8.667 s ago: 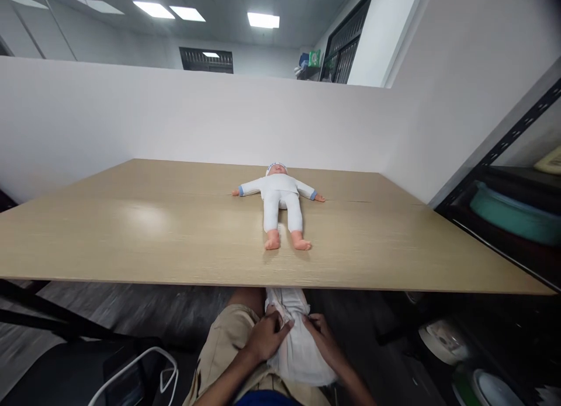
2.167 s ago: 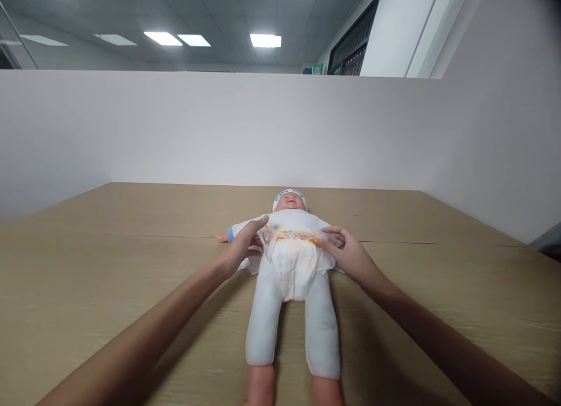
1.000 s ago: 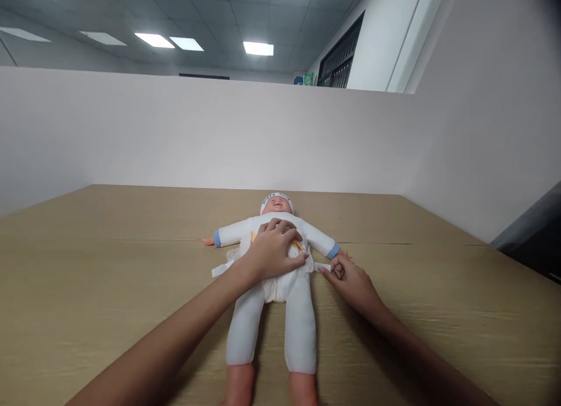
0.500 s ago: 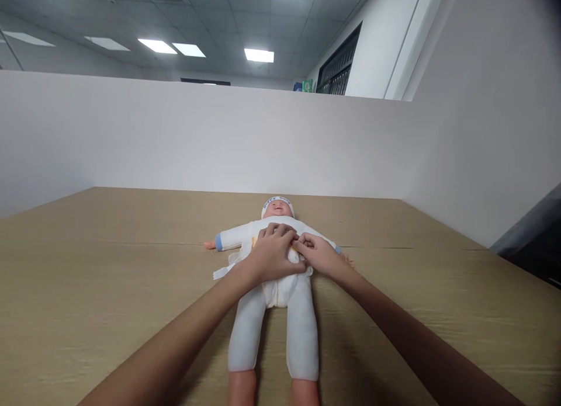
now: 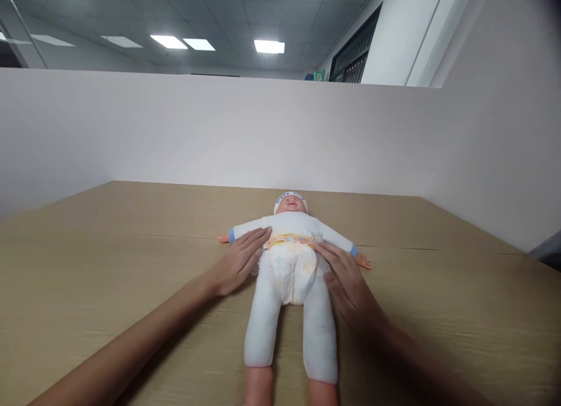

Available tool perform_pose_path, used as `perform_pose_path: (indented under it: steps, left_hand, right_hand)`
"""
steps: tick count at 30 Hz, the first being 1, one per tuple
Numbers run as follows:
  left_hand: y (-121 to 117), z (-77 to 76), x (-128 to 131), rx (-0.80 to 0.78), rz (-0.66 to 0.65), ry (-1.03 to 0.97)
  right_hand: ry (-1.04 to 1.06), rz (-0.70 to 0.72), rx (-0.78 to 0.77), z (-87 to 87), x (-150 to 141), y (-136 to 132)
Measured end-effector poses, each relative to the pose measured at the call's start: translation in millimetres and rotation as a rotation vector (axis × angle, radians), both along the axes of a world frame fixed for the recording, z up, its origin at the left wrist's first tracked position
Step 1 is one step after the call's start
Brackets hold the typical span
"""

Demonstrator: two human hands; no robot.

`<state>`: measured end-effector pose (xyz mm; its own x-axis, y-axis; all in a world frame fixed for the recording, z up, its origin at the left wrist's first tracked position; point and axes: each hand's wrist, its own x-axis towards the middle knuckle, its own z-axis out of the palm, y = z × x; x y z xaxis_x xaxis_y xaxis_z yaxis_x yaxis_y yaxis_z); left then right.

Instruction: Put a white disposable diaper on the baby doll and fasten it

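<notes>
A baby doll [image 5: 289, 222] lies on its back, its arms spread and its legs toward me. It wears a white suit with blue cuffs and a white headband with lettering. Around its hips is a white diaper [image 5: 293, 271] with a coloured, patterned waistband. My left hand [image 5: 241, 257] lies with fingers stretched at the diaper's left side, fingertips by the waistband. On the other side my right hand [image 5: 348, 283] has its fingers extended, the tips at the waistband's right end. Both hands cover the diaper's side edges.
The doll rests on a wide wood-coloured table [image 5: 153, 219] with a thin seam across it. A pale partition [image 5: 245, 131] rises behind the table, and another wall stands at the right. A dark object [image 5: 547, 251] shows at the right edge.
My hands have moved apart from the middle of the diaper to its two sides, and their fingers have straightened. The waistband is now uncovered. The view has shifted slightly.
</notes>
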<state>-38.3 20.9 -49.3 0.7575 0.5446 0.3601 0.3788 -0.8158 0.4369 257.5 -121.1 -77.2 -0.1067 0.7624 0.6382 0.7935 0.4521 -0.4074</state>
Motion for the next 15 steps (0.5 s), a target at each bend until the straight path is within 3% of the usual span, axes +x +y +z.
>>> perform_pose_path:
  steps: [3,7,11,15]
  left_hand:
    - [1.0,-14.2,-26.6,0.105,0.128,0.033]
    - [1.3,-19.4,-32.4,0.15,0.35,0.016]
    - [0.4,-19.8,-26.9,0.125,0.437,0.111]
    - [4.3,-15.3,-30.7,-0.051,0.469,0.122]
  right_hand:
    - [0.02,-0.039,0.068,16.2,-13.8,6.0]
    - [-0.032,-0.017,0.1,48.9,-47.1,29.7]
    - [-0.113,-0.113,-0.112,71.0,-73.5,62.5]
    - [-0.13,-0.192,-0.269,77.0,-79.0,78.1]
